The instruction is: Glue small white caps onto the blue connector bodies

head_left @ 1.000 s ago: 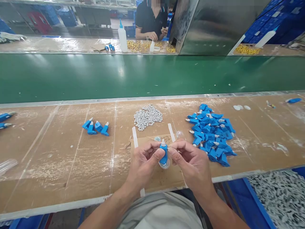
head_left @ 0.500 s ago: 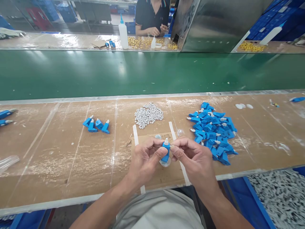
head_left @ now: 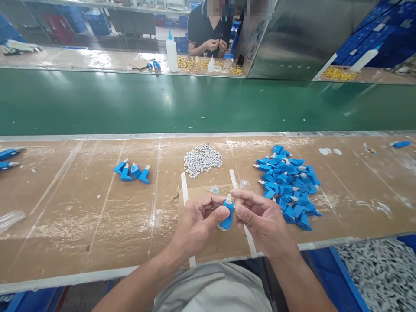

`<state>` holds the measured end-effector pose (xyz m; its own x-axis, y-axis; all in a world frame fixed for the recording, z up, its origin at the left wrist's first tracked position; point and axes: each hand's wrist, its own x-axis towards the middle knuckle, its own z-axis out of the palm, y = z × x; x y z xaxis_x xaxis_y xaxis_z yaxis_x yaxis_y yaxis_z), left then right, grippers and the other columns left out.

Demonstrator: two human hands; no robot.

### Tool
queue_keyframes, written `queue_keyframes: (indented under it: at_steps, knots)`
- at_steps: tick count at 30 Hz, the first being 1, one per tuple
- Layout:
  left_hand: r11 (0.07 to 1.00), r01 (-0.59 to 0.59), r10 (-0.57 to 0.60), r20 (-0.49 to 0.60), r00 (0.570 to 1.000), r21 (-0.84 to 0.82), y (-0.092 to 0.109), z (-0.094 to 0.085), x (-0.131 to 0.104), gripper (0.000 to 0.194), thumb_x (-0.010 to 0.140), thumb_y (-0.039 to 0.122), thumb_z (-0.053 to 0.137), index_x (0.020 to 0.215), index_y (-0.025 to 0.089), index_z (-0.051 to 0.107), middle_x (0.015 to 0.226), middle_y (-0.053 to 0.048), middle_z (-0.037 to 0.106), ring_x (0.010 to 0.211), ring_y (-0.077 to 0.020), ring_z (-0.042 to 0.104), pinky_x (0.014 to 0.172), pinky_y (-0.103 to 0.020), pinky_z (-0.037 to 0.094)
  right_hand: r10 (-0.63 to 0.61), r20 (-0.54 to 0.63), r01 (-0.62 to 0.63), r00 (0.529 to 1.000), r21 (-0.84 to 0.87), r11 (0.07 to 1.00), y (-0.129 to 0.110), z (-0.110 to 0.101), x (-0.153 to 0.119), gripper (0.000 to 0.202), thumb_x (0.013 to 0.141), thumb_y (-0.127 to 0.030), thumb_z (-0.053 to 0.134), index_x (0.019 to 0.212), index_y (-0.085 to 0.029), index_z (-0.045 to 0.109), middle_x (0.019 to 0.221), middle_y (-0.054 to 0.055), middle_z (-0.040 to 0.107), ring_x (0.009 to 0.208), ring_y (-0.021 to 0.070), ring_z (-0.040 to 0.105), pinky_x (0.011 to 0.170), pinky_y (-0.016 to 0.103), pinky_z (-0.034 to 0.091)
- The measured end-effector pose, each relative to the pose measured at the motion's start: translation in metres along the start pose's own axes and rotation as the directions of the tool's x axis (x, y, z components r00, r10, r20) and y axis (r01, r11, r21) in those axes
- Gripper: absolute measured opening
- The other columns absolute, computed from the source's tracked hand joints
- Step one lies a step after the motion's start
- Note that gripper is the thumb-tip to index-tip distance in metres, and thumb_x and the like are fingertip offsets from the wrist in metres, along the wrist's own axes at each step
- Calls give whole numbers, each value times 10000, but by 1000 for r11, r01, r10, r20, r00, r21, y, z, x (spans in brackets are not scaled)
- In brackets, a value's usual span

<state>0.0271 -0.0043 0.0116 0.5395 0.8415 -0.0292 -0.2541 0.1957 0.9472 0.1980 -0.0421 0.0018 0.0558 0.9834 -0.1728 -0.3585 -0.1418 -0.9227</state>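
My left hand is closed on a blue piece with a white tip, held upright above a cardboard sheet taped to the table. My right hand is at the right side of that piece, thumb and forefinger pinched; what sits between them is too small to make out. Beyond the hands lies a pile of small grey-white parts. A large heap of blue pieces with white tips lies to the right, and several more blue pieces lie to the left.
A green belt runs behind the table. Across it, a person works beside yellow parts and a white bottle. At the lower right stands a blue bin of grey parts. Blue pieces lie far left.
The blue piece has tilted slightly to the right in my left hand. My right forefinger has lifted and extended a little past the white tip. The whole view has shifted slightly.
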Motion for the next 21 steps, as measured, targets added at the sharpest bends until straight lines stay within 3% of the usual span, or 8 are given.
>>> queue_keyframes:
  at_steps: [5, 14, 16, 17, 18, 19, 21]
  knots:
    - [999, 38, -37, 17, 999, -36, 1, 1, 0, 242, 897, 342, 682, 1004, 135, 747, 763, -52, 680, 707, -141, 616, 681, -270, 496, 61, 91, -66, 994, 56, 996, -4, 0, 0, 243, 771, -331, 843, 1001, -253, 821, 774, 30, 733, 540, 86, 600, 462, 175, 506]
    - [998, 35, -35, 5, 999, -58, 3, 7, -5, 258, 885, 344, 695, 1009, 121, 730, 804, -73, 716, 713, -147, 639, 671, -272, 514, 99, 108, -103, 989, 35, 994, -6, 3, 7, 263, 718, -365, 873, 953, -257, 829, 758, 32, 701, 539, 105, 594, 467, 213, 522]
    - [999, 46, -46, -17, 999, -6, 12, -6, -10, 279, 879, 367, 695, 1010, 124, 736, 821, -80, 724, 716, -161, 655, 660, -276, 526, 103, 83, -99, 991, -45, 994, -6, 0, 3, 345, 706, -370, 882, 1023, -253, 816, 736, 33, 682, 562, 121, 595, 493, 234, 538]
    - [998, 40, -35, -84, 996, 56, 19, -19, -12, 279, 869, 372, 705, 1006, 133, 741, 831, -78, 728, 720, -168, 663, 653, -278, 532, 94, 51, -89, 994, -87, 992, -7, -5, 0, 384, 707, -377, 879, 1064, -256, 804, 752, 38, 679, 582, 133, 597, 496, 244, 541]
    - [990, 24, 5, -202, 979, 142, 28, -36, -15, 264, 848, 370, 728, 986, 145, 749, 835, -70, 730, 723, -173, 667, 646, -277, 536, 71, 0, -70, 997, -125, 990, -8, -13, -3, 406, 714, -390, 871, 1092, -264, 795, 784, 48, 682, 601, 146, 598, 491, 254, 540]
    - [972, 7, 76, -343, 936, 235, 38, -55, -18, 243, 823, 358, 755, 966, 163, 753, 837, -57, 731, 727, -177, 669, 642, -276, 539, 30, -67, -41, 997, -160, 986, -10, -22, -6, 402, 718, -409, 862, 1092, -276, 794, 819, 59, 688, 611, 158, 598, 476, 263, 535]
    - [917, -25, 281, -602, 748, 398, 59, -93, -20, 189, 777, 334, 799, 881, 184, 751, 824, -29, 721, 749, -177, 662, 664, -269, 541, -86, -209, 30, 974, -257, 966, -16, -47, -12, 336, 718, -462, 842, 1009, -296, 812, 862, 73, 701, 589, 173, 587, 442, 285, 513]
